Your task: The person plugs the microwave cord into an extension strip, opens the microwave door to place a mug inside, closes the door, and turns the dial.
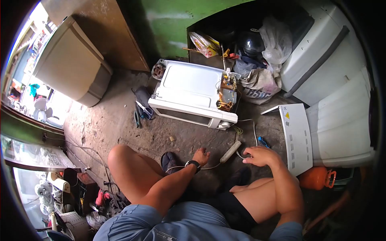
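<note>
My left hand (pixel 201 156), with a dark watch on the wrist, hovers left of a white power strip (pixel 230 152), fingers apart and nothing visible in them. To the strip's right is my right hand (pixel 259 156), its fingers spread near a pale cable (pixel 255 132); whether they touch it is unclear. Ahead on the floor sits a white microwave oven (pixel 191 88) without its cover, wiring and parts (pixel 227 90) exposed on its right side. Its white vented cover (pixel 296 138) stands at the right. A small blue object (pixel 263 141) lies beyond my right hand.
Pliers and tools (pixel 141 110) lie left of the oven. A dark motor-like part (pixel 159 70) is at its back left corner. Bags (pixel 259 84) are piled behind it. An orange gas cylinder (pixel 315 178) stands right, white appliances (pixel 325 52) beyond. Clutter (pixel 76 193) fills the lower left.
</note>
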Action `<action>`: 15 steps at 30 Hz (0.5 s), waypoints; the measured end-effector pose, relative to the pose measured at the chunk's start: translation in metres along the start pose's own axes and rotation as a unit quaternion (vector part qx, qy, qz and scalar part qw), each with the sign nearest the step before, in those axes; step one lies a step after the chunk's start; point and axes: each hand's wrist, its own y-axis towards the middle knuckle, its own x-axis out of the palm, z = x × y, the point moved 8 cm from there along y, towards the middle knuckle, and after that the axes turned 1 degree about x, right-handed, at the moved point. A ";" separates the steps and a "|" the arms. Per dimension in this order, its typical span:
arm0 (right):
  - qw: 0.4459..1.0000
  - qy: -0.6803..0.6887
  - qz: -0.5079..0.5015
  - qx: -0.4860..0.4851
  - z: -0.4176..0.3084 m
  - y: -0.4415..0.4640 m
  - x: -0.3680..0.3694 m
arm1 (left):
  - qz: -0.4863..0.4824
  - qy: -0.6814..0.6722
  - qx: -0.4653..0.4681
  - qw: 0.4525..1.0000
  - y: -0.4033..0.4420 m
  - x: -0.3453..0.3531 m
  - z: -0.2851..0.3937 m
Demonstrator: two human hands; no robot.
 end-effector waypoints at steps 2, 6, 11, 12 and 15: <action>1.000 0.009 -0.004 0.014 0.002 -0.003 0.001 | -0.017 -0.024 0.006 1.000 0.012 -0.011 0.017; 1.000 0.022 0.011 -0.008 -0.002 -0.004 -0.005 | 0.041 -0.151 0.021 0.987 0.032 -0.049 0.061; 0.999 0.006 0.037 -0.026 0.001 -0.001 -0.003 | 0.189 -0.098 0.135 0.968 0.046 -0.097 0.128; 0.999 0.001 0.035 -0.031 0.001 -0.001 -0.003 | 0.207 -0.078 0.135 0.966 0.051 -0.099 0.133; 0.999 -0.002 0.035 -0.028 0.004 0.000 -0.001 | 0.184 -0.111 0.092 0.972 0.064 -0.091 0.138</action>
